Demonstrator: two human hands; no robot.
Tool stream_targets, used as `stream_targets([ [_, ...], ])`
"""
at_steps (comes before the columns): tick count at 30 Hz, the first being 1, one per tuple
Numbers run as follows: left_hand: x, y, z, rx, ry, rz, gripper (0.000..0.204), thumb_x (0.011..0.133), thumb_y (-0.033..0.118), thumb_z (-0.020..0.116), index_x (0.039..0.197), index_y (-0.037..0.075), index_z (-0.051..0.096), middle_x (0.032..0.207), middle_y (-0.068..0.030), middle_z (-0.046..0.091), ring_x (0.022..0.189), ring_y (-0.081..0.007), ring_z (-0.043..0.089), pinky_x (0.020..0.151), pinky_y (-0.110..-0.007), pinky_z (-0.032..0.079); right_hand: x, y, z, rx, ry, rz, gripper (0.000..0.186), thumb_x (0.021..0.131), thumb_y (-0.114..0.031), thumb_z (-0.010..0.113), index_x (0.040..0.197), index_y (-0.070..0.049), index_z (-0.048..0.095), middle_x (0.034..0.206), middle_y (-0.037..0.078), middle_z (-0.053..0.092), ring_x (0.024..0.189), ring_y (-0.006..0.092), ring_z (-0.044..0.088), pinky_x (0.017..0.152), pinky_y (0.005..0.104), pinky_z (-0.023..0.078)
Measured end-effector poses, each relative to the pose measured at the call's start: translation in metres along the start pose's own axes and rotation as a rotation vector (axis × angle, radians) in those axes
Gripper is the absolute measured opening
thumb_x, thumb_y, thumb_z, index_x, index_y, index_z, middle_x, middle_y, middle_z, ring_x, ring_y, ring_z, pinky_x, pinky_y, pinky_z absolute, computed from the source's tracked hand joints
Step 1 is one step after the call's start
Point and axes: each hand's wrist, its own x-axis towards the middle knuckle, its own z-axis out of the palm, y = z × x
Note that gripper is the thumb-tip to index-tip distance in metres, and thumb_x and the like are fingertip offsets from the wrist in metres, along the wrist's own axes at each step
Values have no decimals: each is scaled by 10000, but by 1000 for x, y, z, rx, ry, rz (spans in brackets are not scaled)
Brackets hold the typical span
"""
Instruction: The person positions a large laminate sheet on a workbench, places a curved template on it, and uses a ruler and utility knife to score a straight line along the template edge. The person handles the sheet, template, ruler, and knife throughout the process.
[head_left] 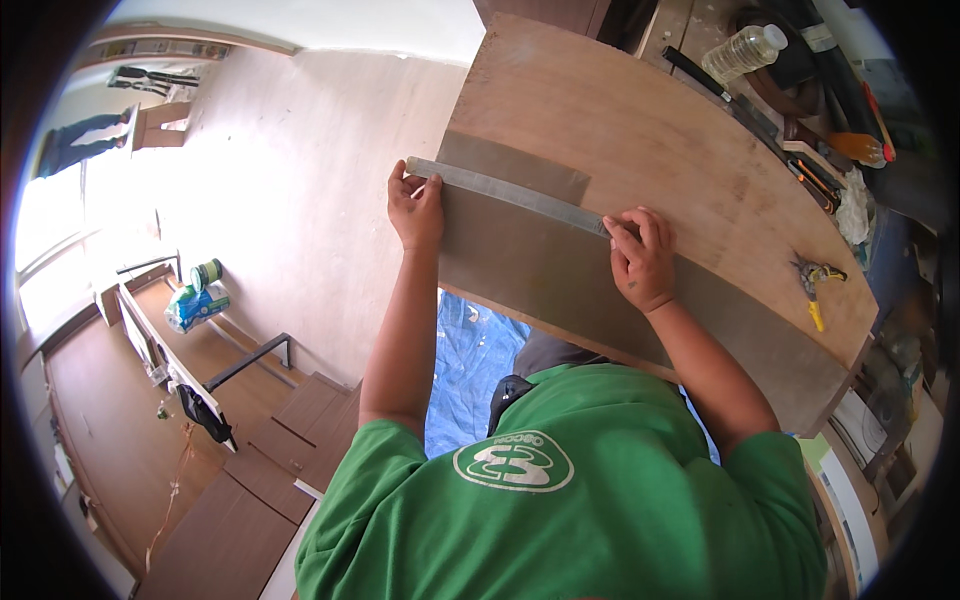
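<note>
A flat grey metal ruler (510,195) lies slantwise across a grey-brown sheet (540,262) on a wooden worktop (640,150). My left hand (415,212) pinches its left end between thumb and fingers, near the sheet's left edge. At the other end, my right hand (643,262) has its thumb and fingertips closed on the ruler, the other fingers curled above. Beyond the ruler, a strip of the same grey-brown surface (520,168) shows, ending in a square corner on the bare wood.
Yellow-handled pliers (816,288) lie on the worktop's right. A clear plastic bottle (745,52), an orange-topped bottle (862,150) and assorted tools crowd its far right side. Blue tarpaulin (470,350) shows below the near edge. Brown panels (240,520) stand at the lower left.
</note>
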Motion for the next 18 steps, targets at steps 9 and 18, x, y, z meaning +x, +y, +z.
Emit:
stream_targets([
  [9, -4, -1, 0, -34, 66, 49, 668, 903, 92, 745, 1476, -69, 442, 994, -61, 683, 950, -136, 663, 854, -276, 538, 4, -6, -5, -10, -10, 27, 373, 859, -182, 740, 1226, -166, 675, 1207, 77, 586, 1228, 337, 537, 1061, 495, 386],
  [18, -6, -3, 1, -18, 86, 19, 646, 899, 57, 753, 1468, -50, 465, 1004, -37, 672, 952, -104, 619, 877, -252, 493, 1, -2, -1, -20, 20, 12, 352, 850, -145, 752, 1194, -195, 694, 1204, 69, 587, 1219, 330, 545, 1052, 484, 404],
])
